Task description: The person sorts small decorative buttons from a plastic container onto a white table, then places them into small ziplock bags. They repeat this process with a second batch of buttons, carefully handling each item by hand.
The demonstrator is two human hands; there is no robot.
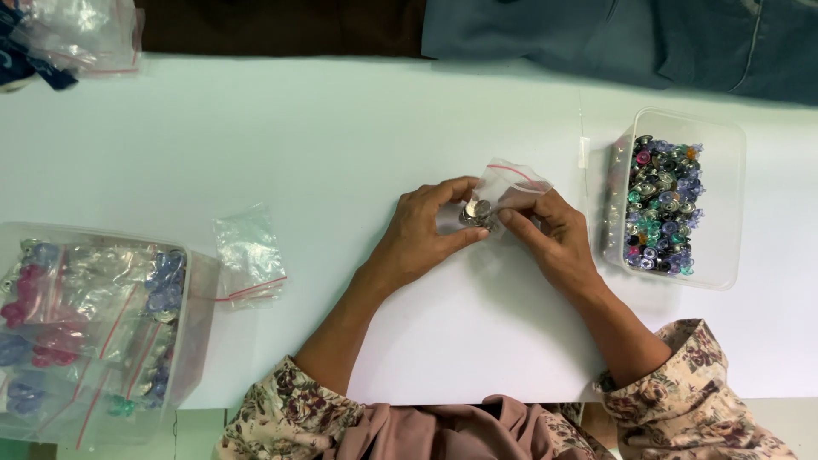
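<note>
Both hands meet mid-tabletop [341, 145]: left hand [422, 234] curled, thumb and forefinger pinched on a small cluster of silver metal pieces [477, 213], right hand [550, 234] pinched shut on the small clear zip bag [511, 183] with a red seal strip, its mouth right against the pieces. Clear plastic tub [724, 213] of mixed coloured and silver pieces sits just right of the right hand; an empty zip bag [249, 255] lies flat well left of the left hand, beside a larger clear bin [192, 341] stacked with filled bags at the left tabletop edge.
</note>
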